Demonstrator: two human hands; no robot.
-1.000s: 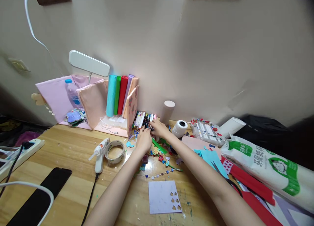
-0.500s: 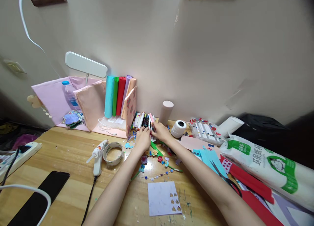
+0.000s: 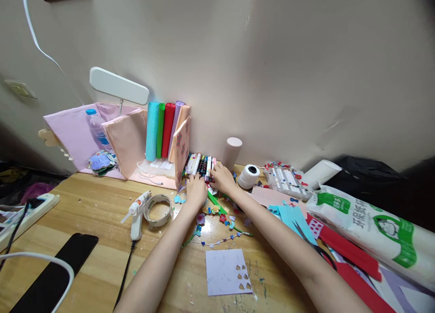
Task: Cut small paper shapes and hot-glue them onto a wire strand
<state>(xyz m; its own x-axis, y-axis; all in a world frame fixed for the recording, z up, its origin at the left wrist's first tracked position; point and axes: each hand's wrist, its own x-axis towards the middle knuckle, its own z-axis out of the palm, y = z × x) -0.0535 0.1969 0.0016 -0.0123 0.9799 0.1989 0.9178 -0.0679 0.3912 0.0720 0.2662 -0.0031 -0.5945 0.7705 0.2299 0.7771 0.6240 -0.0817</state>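
A row of marker pens [image 3: 201,164] with white, black and coloured barrels lies on the wooden table beside the patterned pink panel. My left hand [image 3: 196,190] rests at the near end of the row, its fingers stretched forward onto the pens. At the row's right side, my right hand [image 3: 222,178] has its fingers curled against the outer pens; its fingertips are partly hidden. Just in front of the hands lie a green strip [image 3: 217,203], small paper flowers [image 3: 215,209] and a string of blue pieces [image 3: 220,242].
To the left are a glue gun [image 3: 137,215], a tape roll [image 3: 158,210] and a black phone [image 3: 56,272]. A pink cylinder [image 3: 231,152] and a thread cone [image 3: 248,177] stand behind my right arm. Scissors [image 3: 316,247] lie on red and blue sheets at right. Punched lilac paper [image 3: 222,272] lies in front.
The pink pens that stuck up at my right hand now lie level with the row. My left hand has drawn slightly back toward me, and more of the pens show.
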